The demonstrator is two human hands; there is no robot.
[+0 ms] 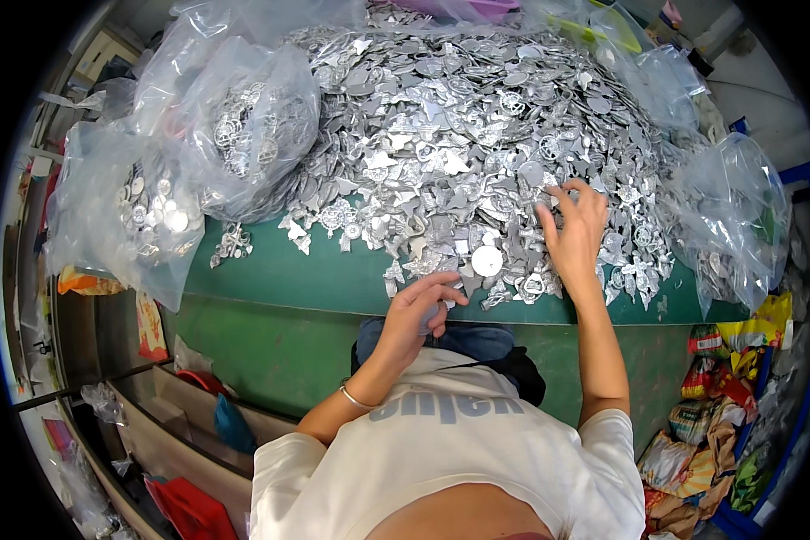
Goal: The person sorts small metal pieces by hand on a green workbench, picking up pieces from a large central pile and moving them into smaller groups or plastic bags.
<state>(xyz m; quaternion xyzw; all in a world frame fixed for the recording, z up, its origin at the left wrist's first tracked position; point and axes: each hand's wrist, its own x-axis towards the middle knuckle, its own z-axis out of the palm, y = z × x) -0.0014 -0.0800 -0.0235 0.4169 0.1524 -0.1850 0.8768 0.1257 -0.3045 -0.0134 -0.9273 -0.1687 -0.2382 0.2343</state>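
- While the right hand (pixel 574 236) reaches out over the heap of silver metal pieces (pixel 477 135), its fingers are spread and rest on the pieces at the near right part of the heap; it pinches nothing that can be made out.
- Closer to the body, the left hand (pixel 420 310) sits at the near edge of the green table (pixel 270 270), its grip curled together around a small grey piece (pixel 432 317) that is mostly hidden by the fingers.
- A thin bangle (pixel 355 399) circles the left wrist.
- Just ahead of the left hand, between the two hands, lies a round silver disc (pixel 487 260) on the edge of the heap.
- The heap covers most of the far side of the table and is made of flat shapes: discs, wheel-like rounds and jagged offcuts.
- To the left, two clear plastic bags (pixel 243 126) hold more silver rounds, one lying against the heap, the other (pixel 139 211) nearer the table's left end.
- On the right, another clear bag (pixel 738 216) lies beside the heap.
- Below the table's right end, colourful packets (pixel 720 396) are piled up.
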